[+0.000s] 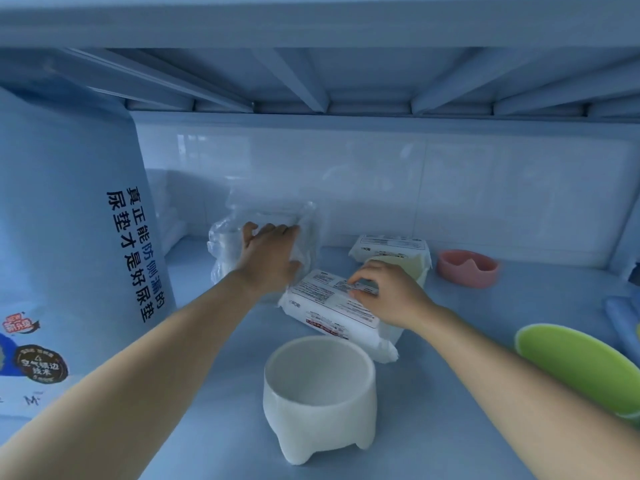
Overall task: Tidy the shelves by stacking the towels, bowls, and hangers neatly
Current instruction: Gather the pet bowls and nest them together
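On the shelf (214,341), my left hand (268,256) presses against a clear plastic bag of white towels (228,247) standing near the back wall. My right hand (388,292) rests on top of a flat white wipes pack (322,299) with printed labels, fingers curled on its sticker flap. A second wipes pack (391,249) lies just behind it. In front stands a white footed bowl (320,393). A pink bowl (467,268) sits at the back right, and a green bowl (581,368) lies tilted at the right edge.
A tall blue package with printed characters (69,237) fills the left side. The underside of the upper shelf (329,81) hangs close overhead. White tiles (450,185) form the back wall. Blue objects (623,320) show at the far right edge.
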### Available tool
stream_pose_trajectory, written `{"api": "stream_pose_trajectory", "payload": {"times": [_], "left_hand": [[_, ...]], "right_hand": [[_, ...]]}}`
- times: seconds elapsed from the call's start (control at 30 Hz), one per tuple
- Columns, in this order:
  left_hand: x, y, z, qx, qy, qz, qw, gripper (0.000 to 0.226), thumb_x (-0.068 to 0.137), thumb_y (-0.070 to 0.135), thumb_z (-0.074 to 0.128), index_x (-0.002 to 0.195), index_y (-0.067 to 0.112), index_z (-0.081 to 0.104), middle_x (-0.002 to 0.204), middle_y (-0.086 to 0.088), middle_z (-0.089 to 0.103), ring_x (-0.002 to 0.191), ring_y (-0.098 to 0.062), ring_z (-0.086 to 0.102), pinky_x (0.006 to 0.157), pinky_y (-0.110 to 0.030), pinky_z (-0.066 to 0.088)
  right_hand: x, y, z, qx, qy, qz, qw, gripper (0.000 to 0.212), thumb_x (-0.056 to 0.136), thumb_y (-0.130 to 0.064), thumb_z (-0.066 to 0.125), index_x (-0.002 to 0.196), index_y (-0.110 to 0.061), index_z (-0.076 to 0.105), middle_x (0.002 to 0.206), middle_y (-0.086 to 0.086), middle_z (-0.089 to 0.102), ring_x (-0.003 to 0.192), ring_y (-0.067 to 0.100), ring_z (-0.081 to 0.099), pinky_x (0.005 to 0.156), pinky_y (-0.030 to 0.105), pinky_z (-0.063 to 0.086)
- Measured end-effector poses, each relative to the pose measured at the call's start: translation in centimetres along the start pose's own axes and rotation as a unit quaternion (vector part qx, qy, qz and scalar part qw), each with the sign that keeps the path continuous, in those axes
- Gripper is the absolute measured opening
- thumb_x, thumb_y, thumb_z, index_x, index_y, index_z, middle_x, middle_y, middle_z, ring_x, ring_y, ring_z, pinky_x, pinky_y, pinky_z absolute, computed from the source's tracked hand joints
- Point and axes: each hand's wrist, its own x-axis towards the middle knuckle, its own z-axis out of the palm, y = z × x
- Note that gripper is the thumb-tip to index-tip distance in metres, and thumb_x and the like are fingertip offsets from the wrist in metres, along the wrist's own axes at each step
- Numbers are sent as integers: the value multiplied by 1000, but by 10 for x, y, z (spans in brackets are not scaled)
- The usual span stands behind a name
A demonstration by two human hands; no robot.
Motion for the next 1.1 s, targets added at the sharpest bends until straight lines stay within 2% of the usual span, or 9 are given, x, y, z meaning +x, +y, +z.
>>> {"api": "stream_pose_trajectory", "payload": {"times": [0.13,0.3,0.43,0.5,0.6,0.7,0.77,0.87,1.1], "left_hand": [[-3,-7,4,-12,18,9,1000,58,81,40,62,133,21,41,122,0,55,113,-27,48,94,-39,29],[-1,-3,2,-7,7,-21,1000,61,84,37,62,137,20,37,133,-3,47,120,-28,43,99,-38,28],[-13,10,2,-14,7,-27,1000,71,85,29,62,145,29,24,154,-7,11,138,-27,14,113,-47,8],[-21,22,-1,-46,2,-16,999,70,85,31,61,144,35,25,155,-6,1,142,-24,1,112,-53,-4],[-26,38,-10,-104,-3,8,995,58,86,33,62,138,34,38,155,-4,9,142,-22,4,113,-54,-2],[-29,47,-19,-184,-18,25,982,41,87,30,61,127,28,54,148,-2,29,137,-23,21,114,-37,20],[-34,49,-21,-211,-42,22,976,35,87,29,60,122,26,58,141,0,39,133,-21,30,110,-29,24],[-46,48,-22,-199,-67,5,978,31,86,32,60,116,27,61,130,1,49,125,-18,41,102,-24,28],[-73,62,-40,-253,-138,-27,957,24,84,41,61,107,33,63,118,5,55,94,-8,49,80,-19,33]], "right_hand": [[-8,5,-3,66,8,21,998,10,83,-24,66,91,-20,72,91,-4,67,88,11,60,79,24,45],[-19,4,-4,98,-1,20,995,12,86,-17,63,93,-14,73,97,-2,69,93,10,61,86,21,45],[-29,7,-11,114,-22,28,993,15,87,-18,63,98,-14,73,104,-6,67,98,4,58,82,1,37],[-31,6,-15,108,-42,31,993,17,87,-17,62,101,-14,72,109,-4,66,99,2,56,80,-4,33],[-31,4,-21,75,-87,33,993,23,90,-22,59,110,-15,68,120,-3,61,110,5,53,83,-3,28],[-35,6,-23,50,-137,29,989,33,92,-34,55,121,-21,61,133,-6,52,122,6,45,87,1,23],[-39,9,-22,46,-147,37,987,37,92,-39,53,126,-26,57,141,-9,43,129,3,38,94,4,20],[-44,7,-21,45,-139,43,988,39,91,-40,53,128,-27,55,145,-10,39,131,3,36,99,8,20],[-64,-6,-17,57,-78,75,992,37,92,-35,54,127,-21,57,140,-8,46,124,7,44,86,3,24]]}}
